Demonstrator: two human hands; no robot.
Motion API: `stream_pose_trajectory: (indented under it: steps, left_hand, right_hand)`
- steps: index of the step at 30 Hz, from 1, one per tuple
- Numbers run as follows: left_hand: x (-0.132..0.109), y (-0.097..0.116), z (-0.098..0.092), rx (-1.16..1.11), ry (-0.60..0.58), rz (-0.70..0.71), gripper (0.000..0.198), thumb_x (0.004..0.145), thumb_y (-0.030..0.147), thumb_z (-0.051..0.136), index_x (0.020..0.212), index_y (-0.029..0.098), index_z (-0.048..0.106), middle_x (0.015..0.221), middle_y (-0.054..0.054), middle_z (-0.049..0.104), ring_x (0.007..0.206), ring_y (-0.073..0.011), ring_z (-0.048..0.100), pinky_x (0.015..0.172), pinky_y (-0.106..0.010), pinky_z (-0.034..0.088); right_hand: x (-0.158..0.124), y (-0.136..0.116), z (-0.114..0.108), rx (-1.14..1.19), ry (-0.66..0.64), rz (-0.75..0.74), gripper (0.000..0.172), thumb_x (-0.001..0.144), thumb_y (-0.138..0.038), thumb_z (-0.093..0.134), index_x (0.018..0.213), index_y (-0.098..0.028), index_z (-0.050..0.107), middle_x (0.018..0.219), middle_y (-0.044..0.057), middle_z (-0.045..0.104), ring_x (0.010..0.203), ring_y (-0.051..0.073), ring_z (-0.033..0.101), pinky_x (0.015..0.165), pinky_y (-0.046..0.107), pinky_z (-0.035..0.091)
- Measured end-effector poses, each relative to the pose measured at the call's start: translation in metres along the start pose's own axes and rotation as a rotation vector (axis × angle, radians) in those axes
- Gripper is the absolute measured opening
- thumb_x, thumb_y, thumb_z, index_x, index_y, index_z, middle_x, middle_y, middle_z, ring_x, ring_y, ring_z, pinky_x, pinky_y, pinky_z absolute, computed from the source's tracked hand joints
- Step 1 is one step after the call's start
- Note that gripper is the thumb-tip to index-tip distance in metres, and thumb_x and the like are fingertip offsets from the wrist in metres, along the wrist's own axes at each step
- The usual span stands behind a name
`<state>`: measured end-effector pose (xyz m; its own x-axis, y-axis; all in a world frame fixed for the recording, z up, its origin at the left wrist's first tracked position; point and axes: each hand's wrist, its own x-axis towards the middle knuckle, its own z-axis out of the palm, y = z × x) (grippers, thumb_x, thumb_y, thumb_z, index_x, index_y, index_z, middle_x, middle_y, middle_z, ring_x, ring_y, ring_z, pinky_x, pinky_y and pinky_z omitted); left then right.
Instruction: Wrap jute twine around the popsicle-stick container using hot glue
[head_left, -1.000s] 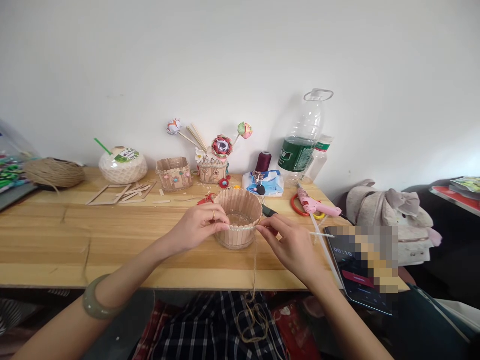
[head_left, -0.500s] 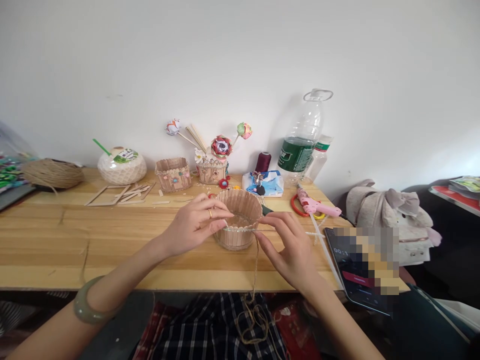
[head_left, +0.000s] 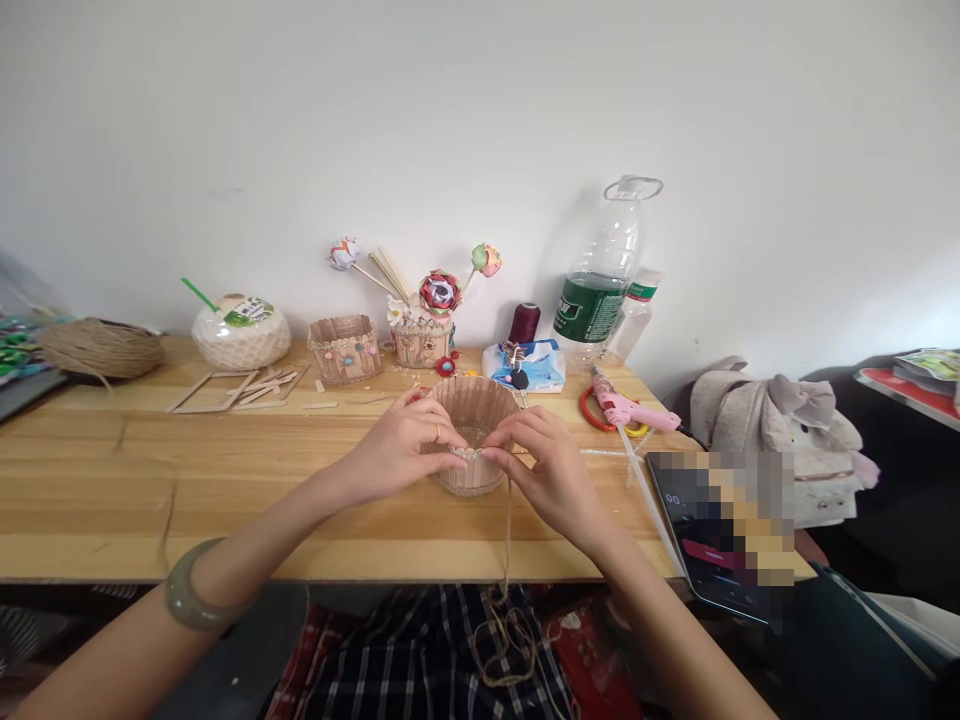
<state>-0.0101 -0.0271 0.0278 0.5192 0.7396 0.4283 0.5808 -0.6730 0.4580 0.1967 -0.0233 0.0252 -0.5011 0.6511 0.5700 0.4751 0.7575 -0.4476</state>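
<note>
A round basket made of wooden craft sticks stands upright on the table in front of me. My left hand pinches its front rim between thumb and fingers. Close beside it, my right hand is closed on the same rim, pressing a thin glittery trim there. The trim's loose end stretches out to the right behind my right hand. Brown twine hangs from the basket over the table edge, with its loops lying on my lap. My fingertips hide part of the rim.
A pink glue gun, red-handled scissors and a phone lie to the right. Behind are a large bottle, a tissue pack and a smaller stick basket. Loose sticks and a twine ball are left.
My right hand has moved left along the basket's front rim, close to my left hand. The trim that was stretched between the hands now lies against the rim.
</note>
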Motion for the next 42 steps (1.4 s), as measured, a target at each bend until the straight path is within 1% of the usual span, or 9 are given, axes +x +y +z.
stream_pose_trajectory:
  steps: [5,9,12,16,19,25,31,36,42]
  left_hand:
    - [0.007,0.010,-0.008,-0.252,0.051,-0.153,0.007,0.078,0.020,0.067,0.078,0.020,0.074,0.074,-0.001,0.071,0.075,-0.0177,0.062,0.086,-0.040,0.045]
    - [0.009,0.022,-0.015,-0.529,-0.007,-0.255,0.012,0.077,0.023,0.065,0.084,0.017,0.073,0.086,-0.003,0.074,0.079,-0.0191,0.066,0.071,-0.030,0.051]
    - [0.007,0.027,-0.018,-0.642,-0.063,-0.273,0.016,0.077,0.024,0.064,0.089,0.016,0.071,0.092,-0.005,0.074,0.085,-0.0196,0.066,0.074,-0.029,0.051]
    - [0.004,0.030,-0.019,-0.735,-0.084,-0.348,0.021,0.081,0.029,0.060,0.091,0.015,0.070,0.096,-0.006,0.073,0.092,-0.0203,0.064,0.081,-0.030,0.048]
    - [0.003,0.034,-0.020,-0.770,-0.090,-0.397,0.025,0.084,0.032,0.055,0.089,0.014,0.071,0.093,-0.006,0.073,0.089,-0.0199,0.063,0.080,-0.030,0.046]
    - [0.002,0.038,-0.019,-0.811,-0.083,-0.401,0.016,0.077,0.028,0.063,0.085,0.017,0.071,0.091,-0.003,0.072,0.087,-0.0182,0.061,0.079,-0.028,0.043]
    - [0.001,0.044,-0.017,-0.829,-0.062,-0.468,0.015,0.074,0.028,0.064,0.081,0.017,0.073,0.086,-0.003,0.072,0.085,-0.0188,0.060,0.078,-0.029,0.041]
    - [0.003,0.048,-0.017,-0.804,-0.075,-0.467,0.016,0.073,0.026,0.064,0.082,0.016,0.074,0.086,-0.004,0.072,0.084,-0.0195,0.060,0.078,-0.029,0.041]
    - [0.003,0.041,-0.015,-0.866,-0.100,-0.440,0.014,0.074,0.024,0.064,0.082,0.018,0.075,0.083,-0.002,0.071,0.082,-0.0175,0.059,0.076,-0.027,0.041]
  right_hand:
    - [0.008,-0.004,-0.012,0.162,-0.005,0.058,0.010,0.087,-0.022,0.056,0.079,-0.020,0.062,0.081,0.002,0.065,0.080,0.018,0.056,0.076,0.032,0.042]
    - [0.010,-0.010,-0.020,0.320,0.006,0.125,0.012,0.087,-0.025,0.054,0.080,-0.020,0.062,0.078,0.002,0.064,0.076,0.016,0.057,0.069,0.029,0.043]
    - [0.008,-0.013,-0.023,0.421,-0.024,0.196,0.014,0.086,-0.028,0.054,0.079,-0.020,0.062,0.076,0.001,0.063,0.072,0.015,0.056,0.064,0.026,0.043]
    - [0.004,-0.015,-0.022,0.513,-0.039,0.253,0.016,0.084,-0.032,0.056,0.077,-0.019,0.062,0.073,0.000,0.060,0.068,0.013,0.052,0.060,0.025,0.041]
    - [0.004,-0.016,-0.022,0.537,-0.045,0.272,0.017,0.084,-0.033,0.057,0.076,-0.019,0.062,0.072,0.000,0.059,0.066,0.012,0.049,0.060,0.024,0.039]
    - [0.004,-0.020,-0.027,0.569,-0.091,0.301,0.017,0.084,-0.033,0.056,0.074,-0.019,0.061,0.072,-0.001,0.056,0.067,0.012,0.048,0.059,0.024,0.037]
    - [0.004,-0.034,-0.029,0.459,-0.089,0.374,0.021,0.085,-0.035,0.052,0.073,-0.019,0.059,0.070,-0.001,0.055,0.067,0.013,0.047,0.061,0.025,0.036]
    - [0.005,-0.035,-0.027,0.442,-0.113,0.333,0.023,0.084,-0.035,0.053,0.067,-0.018,0.055,0.067,-0.001,0.053,0.065,0.013,0.046,0.058,0.024,0.035]
    - [0.005,-0.027,-0.030,0.497,-0.162,0.269,0.027,0.087,-0.039,0.051,0.069,-0.019,0.054,0.069,-0.001,0.051,0.065,0.012,0.045,0.059,0.024,0.035]
